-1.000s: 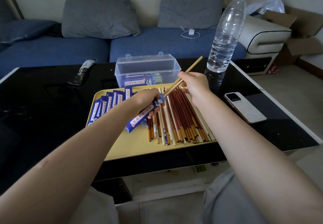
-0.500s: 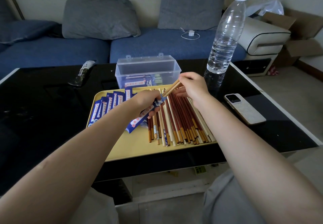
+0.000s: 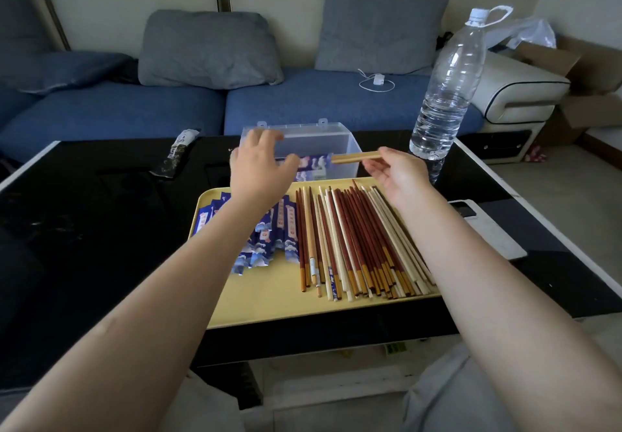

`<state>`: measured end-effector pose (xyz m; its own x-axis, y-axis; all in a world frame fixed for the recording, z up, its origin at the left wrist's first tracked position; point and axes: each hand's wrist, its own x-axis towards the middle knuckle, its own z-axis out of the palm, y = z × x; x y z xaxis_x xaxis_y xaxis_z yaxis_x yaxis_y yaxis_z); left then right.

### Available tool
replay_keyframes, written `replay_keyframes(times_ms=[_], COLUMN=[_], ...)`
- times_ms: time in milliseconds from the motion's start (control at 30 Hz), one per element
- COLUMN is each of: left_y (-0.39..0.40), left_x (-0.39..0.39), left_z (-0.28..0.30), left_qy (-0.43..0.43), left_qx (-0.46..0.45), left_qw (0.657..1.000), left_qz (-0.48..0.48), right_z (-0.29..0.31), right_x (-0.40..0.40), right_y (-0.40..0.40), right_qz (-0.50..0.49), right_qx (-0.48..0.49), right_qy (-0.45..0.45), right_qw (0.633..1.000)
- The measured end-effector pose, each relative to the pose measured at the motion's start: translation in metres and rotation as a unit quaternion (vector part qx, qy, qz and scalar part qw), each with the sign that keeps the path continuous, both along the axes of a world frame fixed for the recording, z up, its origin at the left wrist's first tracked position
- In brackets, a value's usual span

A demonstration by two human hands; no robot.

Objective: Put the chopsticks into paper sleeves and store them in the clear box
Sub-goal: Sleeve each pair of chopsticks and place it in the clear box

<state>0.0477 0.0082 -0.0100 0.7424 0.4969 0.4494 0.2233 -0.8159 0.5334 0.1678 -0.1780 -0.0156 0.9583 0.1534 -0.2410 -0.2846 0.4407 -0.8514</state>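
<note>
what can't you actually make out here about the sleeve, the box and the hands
- Head view: the left hand covers the left end of the sleeved chopsticks, so its grip is unclear.
- The clear box contents are hidden by both hands.
- The right hand fingertips on the chopstick ends are too blurred to read.
- The print on the loose sleeves is too small.

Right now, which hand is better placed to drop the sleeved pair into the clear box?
Right hand: it pinches the sleeved chopsticks beside the clear box. Left hand is spread open, holding nothing.
</note>
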Motion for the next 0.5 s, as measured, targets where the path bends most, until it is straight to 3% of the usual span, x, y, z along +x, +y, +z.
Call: replay_keyframes(times_ms=[100, 200, 300, 400, 500], left_y=[0.025, 0.038, 0.041, 0.044, 0.046], left_x=[0.002, 0.006, 0.013, 0.018, 0.018], left_z=[-0.014, -0.036, -0.046, -0.051, -0.053], left_qy=[0.001, 0.118, 0.193, 0.228, 0.252], left_qx=[0.046, 0.058, 0.072, 0.084, 0.090], left_qw=[0.998, 0.991, 0.979, 0.970, 0.963], left_qz=[0.035, 0.019, 0.002, -0.002, 0.002], right_z=[0.009, 0.017, 0.020, 0.017, 0.008], right_x=[0.020, 0.039, 0.053, 0.066, 0.074], right_y=[0.007, 0.019, 0.034, 0.055, 0.074], right_qz=[-0.073, -0.104, -0.064, -0.088, -0.029], right_qx=[0.033, 0.032, -0.050, -0.147, -0.213], right_qy=[0.030, 0.036, -0.005, 0.022, 0.001], right_qw=[0.996, 0.993, 0.997, 0.985, 0.977])
